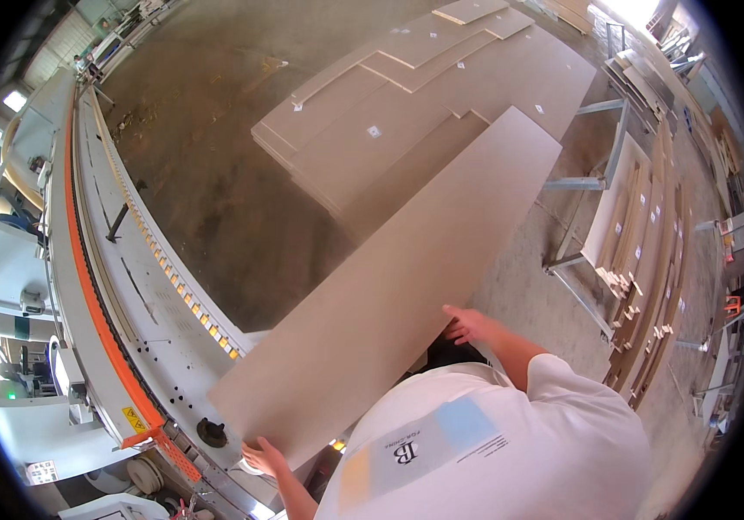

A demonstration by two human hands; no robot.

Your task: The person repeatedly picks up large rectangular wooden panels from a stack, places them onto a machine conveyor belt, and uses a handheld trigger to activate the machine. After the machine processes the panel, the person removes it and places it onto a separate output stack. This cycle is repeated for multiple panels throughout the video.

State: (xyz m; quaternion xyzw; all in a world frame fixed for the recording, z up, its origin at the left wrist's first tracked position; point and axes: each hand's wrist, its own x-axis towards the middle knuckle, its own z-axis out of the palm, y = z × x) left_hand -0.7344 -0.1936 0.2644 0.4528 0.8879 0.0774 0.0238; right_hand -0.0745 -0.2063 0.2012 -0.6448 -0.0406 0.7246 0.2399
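I hold a long beige wooden panel (398, 269) that runs from the machine's near end up toward the far right. My left hand (264, 455) grips its near bottom corner, just above the white machine table (164, 329). Fingers of my right hand (467, 325) curl over the panel's right long edge, about a third of the way up. The panel's far end (519, 139) overlaps a stack of similar panels on the floor. My white shirt hides the lower right part of the scene.
A long white machine with an orange strip (86, 260) and a roller rail (164, 260) curves along the left. A low stack of beige panels (407, 104) lies on the concrete floor (207, 156). A metal rack (601, 182) and upright boards (658, 260) stand at the right.
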